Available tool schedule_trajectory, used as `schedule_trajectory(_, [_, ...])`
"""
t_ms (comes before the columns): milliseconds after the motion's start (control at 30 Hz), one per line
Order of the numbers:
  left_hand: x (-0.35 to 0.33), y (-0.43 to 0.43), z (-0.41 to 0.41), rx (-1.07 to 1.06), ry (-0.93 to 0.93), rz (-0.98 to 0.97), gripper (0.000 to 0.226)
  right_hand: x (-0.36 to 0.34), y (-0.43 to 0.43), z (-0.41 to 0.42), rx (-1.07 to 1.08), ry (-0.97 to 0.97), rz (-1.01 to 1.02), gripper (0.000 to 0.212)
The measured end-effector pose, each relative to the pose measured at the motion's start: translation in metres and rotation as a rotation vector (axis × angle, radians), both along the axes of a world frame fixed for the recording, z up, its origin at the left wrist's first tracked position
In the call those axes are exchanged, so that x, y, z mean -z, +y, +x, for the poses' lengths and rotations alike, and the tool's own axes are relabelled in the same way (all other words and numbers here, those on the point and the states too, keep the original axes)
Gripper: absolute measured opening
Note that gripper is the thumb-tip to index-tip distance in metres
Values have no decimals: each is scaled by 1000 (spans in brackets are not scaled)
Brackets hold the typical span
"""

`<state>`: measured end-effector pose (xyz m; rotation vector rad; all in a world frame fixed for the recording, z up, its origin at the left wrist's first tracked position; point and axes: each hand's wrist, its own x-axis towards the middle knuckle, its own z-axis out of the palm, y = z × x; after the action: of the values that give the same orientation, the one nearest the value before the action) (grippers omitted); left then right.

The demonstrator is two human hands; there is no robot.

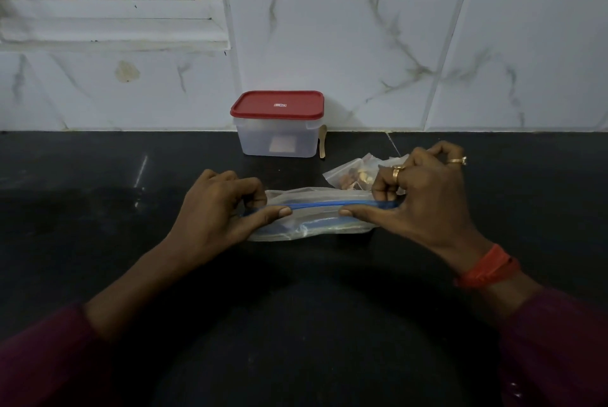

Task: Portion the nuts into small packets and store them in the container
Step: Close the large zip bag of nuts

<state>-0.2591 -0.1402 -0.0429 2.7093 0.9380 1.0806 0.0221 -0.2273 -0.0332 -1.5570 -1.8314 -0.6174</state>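
A clear zip bag (316, 220) with a blue seal strip lies across the middle of the black counter. My left hand (217, 209) pinches the strip at its left end and my right hand (424, 199) pinches it at the right end, thumbs on the near side. Behind my right hand lies a small clear packet of nuts (353, 174). A translucent container (278, 140) with its red lid (278, 104) on stands at the back against the wall. What the zip bag holds is hard to make out.
A small wooden spoon (322, 141) leans against the container's right side. The marble-tiled wall (394, 44) rises right behind the black counter (98, 209). A window ledge (112, 21) sits at the upper left.
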Motion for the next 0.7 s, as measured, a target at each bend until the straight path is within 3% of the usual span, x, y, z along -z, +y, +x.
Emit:
schedule_trajectory(233, [-2,-3,5,6,-253,-479,40,2,8,2,40,-105,-140,63])
schedule_trajectory(300, [-4,0,1,63,-315,-624,44,6,10,3,-9,17,-179,63])
schedule_trajectory(400, [-2,-1,1,182,-423,-793,32,5,8,7,-95,271,-305,63])
schedule_trajectory(567, [0,-8,9,238,-530,-950,26,9,5,2,-245,540,-529,48])
schedule_trajectory(700, [-3,-10,10,255,-566,-1013,28,7,5,0,-303,688,-583,59])
